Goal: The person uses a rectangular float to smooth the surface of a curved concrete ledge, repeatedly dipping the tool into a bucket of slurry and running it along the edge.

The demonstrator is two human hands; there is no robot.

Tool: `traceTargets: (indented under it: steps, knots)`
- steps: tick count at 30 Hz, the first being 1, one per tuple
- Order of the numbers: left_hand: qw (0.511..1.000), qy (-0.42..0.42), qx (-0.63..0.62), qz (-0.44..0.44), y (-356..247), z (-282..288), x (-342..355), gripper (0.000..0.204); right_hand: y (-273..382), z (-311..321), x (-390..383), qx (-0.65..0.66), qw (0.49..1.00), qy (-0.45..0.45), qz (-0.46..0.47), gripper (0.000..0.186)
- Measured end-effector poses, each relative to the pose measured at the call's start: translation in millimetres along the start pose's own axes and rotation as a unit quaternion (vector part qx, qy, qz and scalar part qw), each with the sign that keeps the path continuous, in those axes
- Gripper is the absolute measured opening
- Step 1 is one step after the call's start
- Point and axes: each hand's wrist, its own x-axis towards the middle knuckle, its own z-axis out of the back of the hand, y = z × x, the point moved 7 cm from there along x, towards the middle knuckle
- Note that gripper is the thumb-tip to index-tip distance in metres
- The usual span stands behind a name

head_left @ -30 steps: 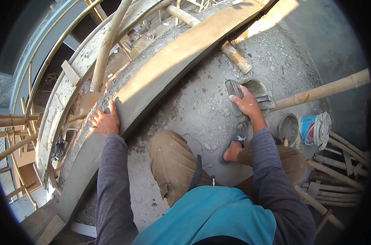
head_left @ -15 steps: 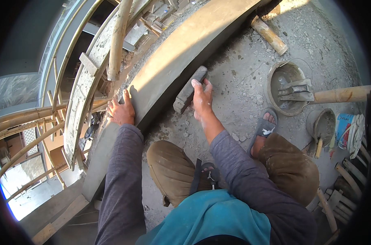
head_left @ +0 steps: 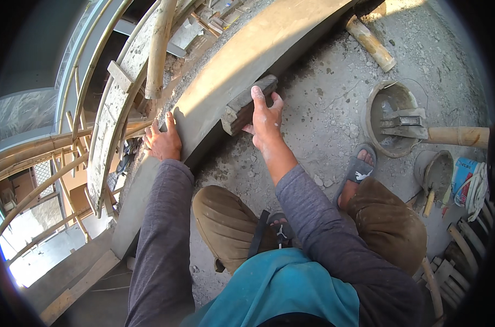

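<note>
My left hand [head_left: 164,140] rests on the top of a low curved plastered wall [head_left: 225,73], its fingers spread and nothing in them. In my right hand [head_left: 267,124] is a mortar-stained wooden float [head_left: 237,111], a thick grey bar-like block. The float lies up against the inner side of the wall, just below its top edge. My thumb lies along the near side, while some fingers are hidden behind my palm and the float.
On the right stand a mortar bucket [head_left: 371,122] with a metal tool across it, and a smaller bucket [head_left: 439,171]. A bamboo piece [head_left: 370,44] lies on the gritty floor. Beyond the wall, bamboo scaffolding [head_left: 159,52] borders a drop. A blue-and-white bag [head_left: 465,177] sits far right.
My right hand has moved the float left, from over the floor to the wall's inner side, and turned it. My left hand stays on the wall top.
</note>
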Motion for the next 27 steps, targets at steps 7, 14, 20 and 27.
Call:
traceTargets:
  steps: [7,14,20,27]
  knots:
    - [1.000,0.015,-0.010,-0.007,-12,-5,-6,0.082,-67,-6,-12,-0.018,0.996,-0.009,-0.084,0.100]
    - [1.000,-0.007,0.007,-0.014,6,-9,5,0.082,-33,36,16,0.044,0.997,-0.062,0.005,0.095]
    - [1.000,-0.014,0.003,-0.009,-2,-7,1,0.083,73,55,56,0.043,0.984,-0.063,0.162,0.092]
    - [1.000,-0.016,0.012,-0.001,7,-11,4,0.081,97,34,57,0.009,0.988,-0.019,0.153,0.092]
